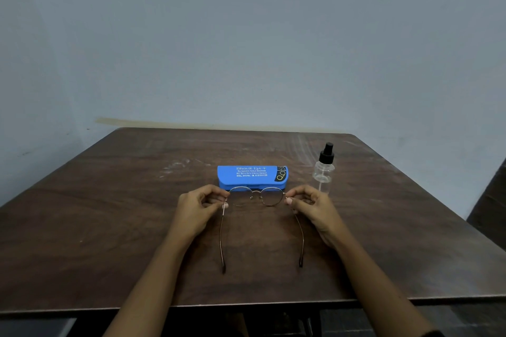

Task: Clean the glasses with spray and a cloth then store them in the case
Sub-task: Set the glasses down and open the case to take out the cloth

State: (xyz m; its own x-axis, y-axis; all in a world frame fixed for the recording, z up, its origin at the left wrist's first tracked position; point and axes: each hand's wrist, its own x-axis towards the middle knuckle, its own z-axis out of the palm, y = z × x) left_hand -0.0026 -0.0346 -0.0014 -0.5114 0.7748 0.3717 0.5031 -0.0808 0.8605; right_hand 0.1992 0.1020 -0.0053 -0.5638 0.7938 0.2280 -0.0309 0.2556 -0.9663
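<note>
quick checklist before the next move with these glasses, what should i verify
1. Grip on the glasses: ok. The left hand and right hand each pinch one outer end of the frame.
2. Temples unfolded, lenses exposed: ok.
3. Spray bottle close by: ok. It stands upright on the table, just beyond the right hand.
4. Cloth ready: not ok. None is in view.
5. Case ready to receive: not ok. It lies closed behind the glasses.
6. Liquid in the bottle: cannot tell.
</note>
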